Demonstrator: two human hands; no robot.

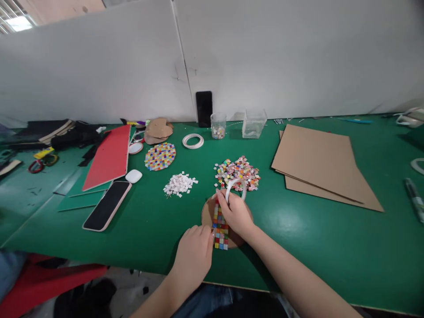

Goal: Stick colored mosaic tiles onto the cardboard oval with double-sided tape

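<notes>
A round cardboard disc lies on the table in front of me. A band of small coloured square tiles runs down its middle in rows. My right hand is over the upper right of the disc, its fingers closed on a roll of white tape. At the disc's lower left, my left hand has curled fingers, thumb and fingertip pressed together beside the tiles; what they pinch is hidden. Just beyond the disc spreads a pile of coloured tiles. To its left is a heap of white paper bits.
A tiled round piece, another tape roll, a plastic cup and a clear box stand farther back. Cardboard sheets lie right; a phone, white case and red board lie left.
</notes>
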